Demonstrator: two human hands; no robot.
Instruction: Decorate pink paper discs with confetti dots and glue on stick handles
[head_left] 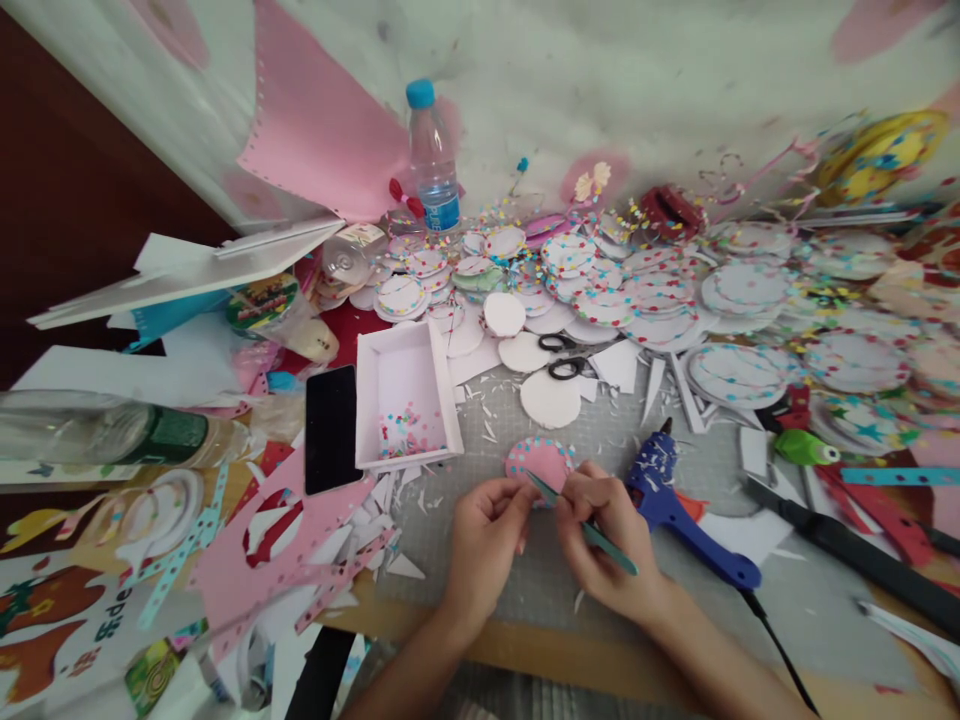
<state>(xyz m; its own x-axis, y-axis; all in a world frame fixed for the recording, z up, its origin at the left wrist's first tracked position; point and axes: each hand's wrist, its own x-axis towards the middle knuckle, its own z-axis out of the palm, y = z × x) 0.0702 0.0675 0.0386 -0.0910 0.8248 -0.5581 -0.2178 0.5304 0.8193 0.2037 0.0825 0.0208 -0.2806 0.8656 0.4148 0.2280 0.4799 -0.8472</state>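
Observation:
A round pink disc (541,458) with small blue dots round its edge is in front of me, just above the mat. My left hand (491,525) is closed, thumb and fingers pinched at the disc's lower left edge. Teal tweezers (611,550) lie slantwise in my right hand (607,535), gripped like a pen. Their tip reaches over the pink disc near my left fingertips. Whether anything small sits in the tip cannot be made out. My hands cover the disc's lower part.
A white box (409,385) with confetti dots stands by a black phone (331,430). A blue glue gun (675,510) lies right of my hands. Scissors (574,358), white discs (550,398) and several dotted discs crowd the back, near a water bottle (433,160). Paper scraps (262,540) cover the left.

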